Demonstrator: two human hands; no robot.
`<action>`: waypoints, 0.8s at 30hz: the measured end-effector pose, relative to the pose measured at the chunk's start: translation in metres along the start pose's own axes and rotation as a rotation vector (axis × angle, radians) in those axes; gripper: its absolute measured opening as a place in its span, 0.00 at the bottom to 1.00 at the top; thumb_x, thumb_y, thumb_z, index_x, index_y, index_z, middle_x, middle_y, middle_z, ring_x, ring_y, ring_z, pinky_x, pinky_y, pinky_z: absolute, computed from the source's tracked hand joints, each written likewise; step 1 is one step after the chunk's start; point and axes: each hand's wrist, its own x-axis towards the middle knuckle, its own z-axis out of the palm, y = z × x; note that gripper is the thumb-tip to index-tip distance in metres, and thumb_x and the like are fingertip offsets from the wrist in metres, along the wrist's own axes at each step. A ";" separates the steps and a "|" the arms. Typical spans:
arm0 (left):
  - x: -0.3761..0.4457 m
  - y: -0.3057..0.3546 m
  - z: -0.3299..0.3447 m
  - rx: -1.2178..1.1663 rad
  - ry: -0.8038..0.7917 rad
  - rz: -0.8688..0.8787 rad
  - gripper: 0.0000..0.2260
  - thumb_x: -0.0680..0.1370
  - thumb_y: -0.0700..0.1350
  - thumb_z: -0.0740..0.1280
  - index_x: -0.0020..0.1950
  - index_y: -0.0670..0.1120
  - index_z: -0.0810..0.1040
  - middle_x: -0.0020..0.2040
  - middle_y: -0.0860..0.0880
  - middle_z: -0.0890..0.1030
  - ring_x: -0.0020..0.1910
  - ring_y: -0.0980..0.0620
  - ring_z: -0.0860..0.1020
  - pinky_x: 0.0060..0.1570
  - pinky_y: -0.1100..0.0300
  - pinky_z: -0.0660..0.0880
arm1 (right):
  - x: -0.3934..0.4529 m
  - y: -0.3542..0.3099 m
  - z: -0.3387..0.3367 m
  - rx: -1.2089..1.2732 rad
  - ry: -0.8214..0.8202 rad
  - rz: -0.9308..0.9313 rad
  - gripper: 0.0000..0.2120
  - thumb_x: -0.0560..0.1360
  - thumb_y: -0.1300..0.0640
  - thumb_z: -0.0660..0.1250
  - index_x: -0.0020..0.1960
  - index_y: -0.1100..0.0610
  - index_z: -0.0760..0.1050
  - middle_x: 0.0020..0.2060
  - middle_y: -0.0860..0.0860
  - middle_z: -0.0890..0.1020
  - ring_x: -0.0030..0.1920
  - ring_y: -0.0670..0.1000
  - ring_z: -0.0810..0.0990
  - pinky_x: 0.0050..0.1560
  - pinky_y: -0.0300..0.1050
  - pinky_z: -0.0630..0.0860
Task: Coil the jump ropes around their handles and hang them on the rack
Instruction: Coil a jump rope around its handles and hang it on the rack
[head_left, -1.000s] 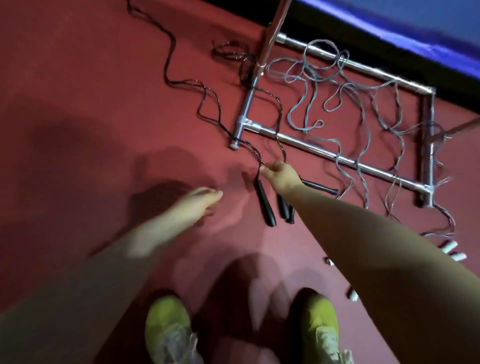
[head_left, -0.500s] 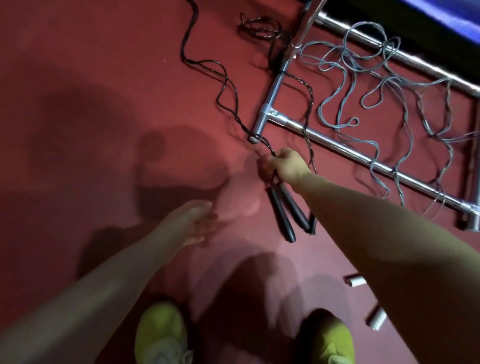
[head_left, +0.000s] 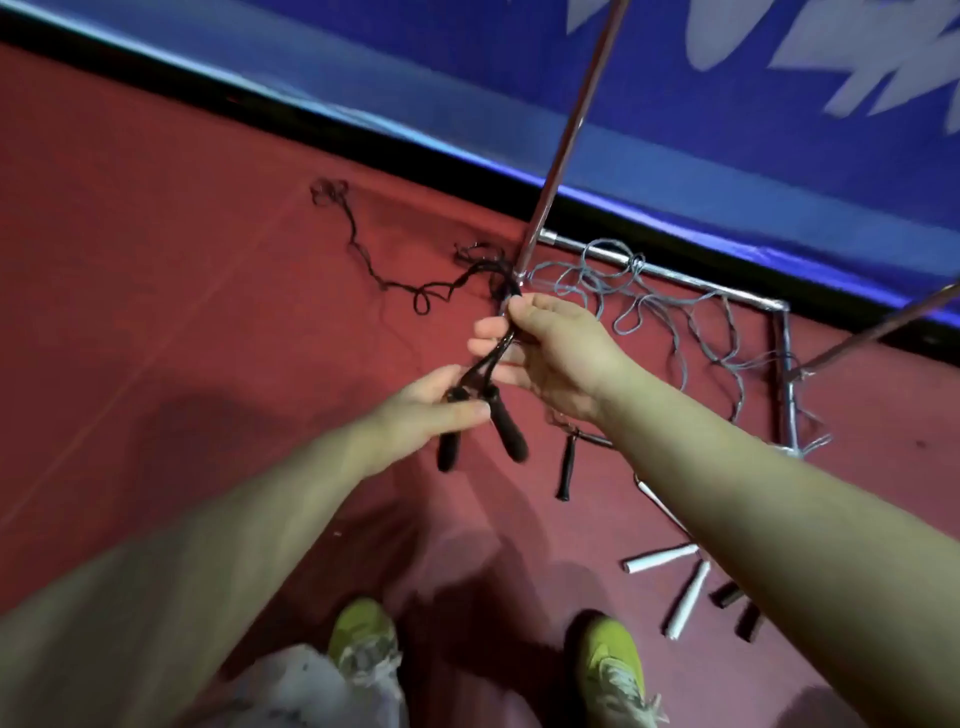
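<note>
The blue banner (head_left: 675, 130) along the wall has big white lettering on it, but it's cut off and blurry, so no readable word there. Nothing printed on the ropes that I can make out either.

The black jump rope (head_left: 488, 358) is a thin dark cord with two chunky black foam-looking handles (head_left: 506, 426), held up off the red floor (head_left: 156, 312) just in front of the chrome rack (head_left: 670, 283). The right hand (head_left: 550, 353) pinches both cord strands between thumb and fingers right beside the rack's near corner post, and the rest of the cord trails off in kinks to the left of the rack. The left hand (head_left: 421, 410) sits just below, fingers wrapped round the handles, which dangle downward.

A grey rope (head_left: 649, 312) lies tangled inside the rack base. White handles (head_left: 670, 582) and another black handle (head_left: 565, 467) lie on the floor on the near side of the rack.
</note>
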 end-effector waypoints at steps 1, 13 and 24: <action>-0.013 0.016 0.008 0.005 -0.003 0.036 0.17 0.62 0.49 0.71 0.50 0.51 0.75 0.46 0.55 0.78 0.46 0.63 0.76 0.54 0.66 0.70 | -0.018 -0.012 0.009 0.025 0.001 -0.020 0.09 0.83 0.60 0.54 0.45 0.57 0.67 0.31 0.51 0.83 0.33 0.50 0.84 0.29 0.43 0.79; -0.122 0.050 0.109 -0.218 -0.036 0.083 0.20 0.61 0.40 0.71 0.51 0.47 0.74 0.41 0.50 0.82 0.46 0.49 0.78 0.51 0.58 0.73 | -0.143 -0.031 0.026 0.450 0.073 -0.111 0.09 0.82 0.59 0.53 0.46 0.57 0.69 0.28 0.51 0.80 0.32 0.50 0.84 0.31 0.44 0.80; -0.121 0.071 0.102 -0.145 -0.184 -0.194 0.05 0.78 0.36 0.61 0.45 0.42 0.76 0.32 0.48 0.81 0.30 0.51 0.80 0.33 0.59 0.78 | -0.137 -0.015 -0.042 -1.045 0.306 -0.260 0.22 0.81 0.41 0.52 0.51 0.57 0.76 0.51 0.53 0.81 0.54 0.54 0.77 0.58 0.48 0.71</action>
